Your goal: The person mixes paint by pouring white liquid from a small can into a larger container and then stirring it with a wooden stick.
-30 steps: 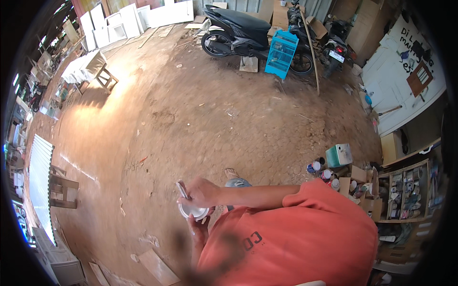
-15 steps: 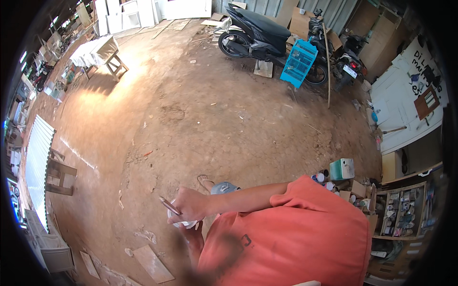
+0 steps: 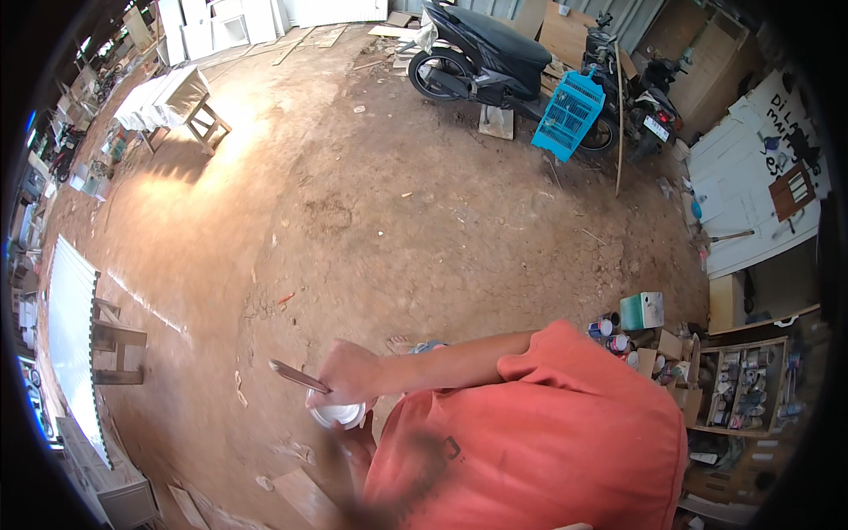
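My right hand [image 3: 349,371] is closed around a slim brown-handled tool [image 3: 296,374], whose handle sticks out to the left. What kind of tool it is I cannot make out, as its working end is hidden behind the hand. Just under that hand is a round white can [image 3: 338,415] with a pale rim. Partly hidden below it, my left hand [image 3: 358,444] grips the can from underneath and the side. A dark blur covers part of the left wrist. Both hands are close together in front of my red shirt.
Bare dirt floor [image 3: 397,221] spreads ahead, with flat boards [image 3: 305,495] lying near. Paint cans [image 3: 616,343], a green-and-white jerrycan [image 3: 642,311] and a shelf of tins [image 3: 740,386] stand right. Farther off are a blue cage [image 3: 568,115], motorbikes [image 3: 490,57] and a covered trestle [image 3: 168,99].
The tool's handle has tilted flatter and points farther left. More of the white can's round top shows below the right hand. The view has shifted slightly.
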A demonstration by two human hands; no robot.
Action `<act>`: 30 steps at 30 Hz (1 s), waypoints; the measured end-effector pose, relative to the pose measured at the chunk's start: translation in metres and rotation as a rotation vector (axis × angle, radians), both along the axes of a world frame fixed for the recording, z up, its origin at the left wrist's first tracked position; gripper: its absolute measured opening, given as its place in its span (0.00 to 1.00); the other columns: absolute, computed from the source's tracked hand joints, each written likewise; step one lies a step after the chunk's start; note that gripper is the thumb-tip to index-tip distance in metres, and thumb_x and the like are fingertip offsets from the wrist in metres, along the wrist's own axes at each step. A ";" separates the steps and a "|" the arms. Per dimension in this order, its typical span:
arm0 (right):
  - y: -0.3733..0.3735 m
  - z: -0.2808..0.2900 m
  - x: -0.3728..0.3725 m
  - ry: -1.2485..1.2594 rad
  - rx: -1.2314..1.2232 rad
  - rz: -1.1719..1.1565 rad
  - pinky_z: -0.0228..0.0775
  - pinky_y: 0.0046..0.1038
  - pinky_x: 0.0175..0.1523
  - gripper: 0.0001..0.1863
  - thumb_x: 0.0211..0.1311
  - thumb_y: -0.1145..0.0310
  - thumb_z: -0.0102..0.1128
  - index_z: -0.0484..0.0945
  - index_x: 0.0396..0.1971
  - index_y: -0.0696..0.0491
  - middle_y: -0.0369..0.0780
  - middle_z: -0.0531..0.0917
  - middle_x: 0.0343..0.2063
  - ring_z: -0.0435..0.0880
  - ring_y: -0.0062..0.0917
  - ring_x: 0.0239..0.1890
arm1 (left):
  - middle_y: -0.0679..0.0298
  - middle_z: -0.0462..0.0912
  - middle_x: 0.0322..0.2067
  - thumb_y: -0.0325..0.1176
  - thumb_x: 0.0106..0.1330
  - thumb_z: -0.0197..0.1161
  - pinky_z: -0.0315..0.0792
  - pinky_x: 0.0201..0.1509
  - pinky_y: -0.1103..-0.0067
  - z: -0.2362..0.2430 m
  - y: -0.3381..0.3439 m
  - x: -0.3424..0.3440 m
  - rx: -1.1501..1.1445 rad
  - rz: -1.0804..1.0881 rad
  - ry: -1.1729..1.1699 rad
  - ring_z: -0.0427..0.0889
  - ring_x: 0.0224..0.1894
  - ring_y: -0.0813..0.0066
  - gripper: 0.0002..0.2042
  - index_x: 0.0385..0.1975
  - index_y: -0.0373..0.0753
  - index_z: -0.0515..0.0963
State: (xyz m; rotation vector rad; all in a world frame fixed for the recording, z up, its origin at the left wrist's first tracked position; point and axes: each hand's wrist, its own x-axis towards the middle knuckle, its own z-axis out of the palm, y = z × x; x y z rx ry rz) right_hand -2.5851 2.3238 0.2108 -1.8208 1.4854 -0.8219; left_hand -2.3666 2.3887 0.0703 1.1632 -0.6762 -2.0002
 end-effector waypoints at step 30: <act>-0.337 0.025 0.316 -0.010 -0.015 0.208 0.73 0.37 0.32 0.13 0.62 0.55 0.67 0.86 0.30 0.51 0.43 0.83 0.22 0.84 0.38 0.25 | 0.56 0.59 0.70 0.49 0.68 0.63 0.59 0.72 0.54 0.037 -0.313 0.282 0.041 0.259 -0.027 0.59 0.72 0.60 0.39 0.75 0.46 0.51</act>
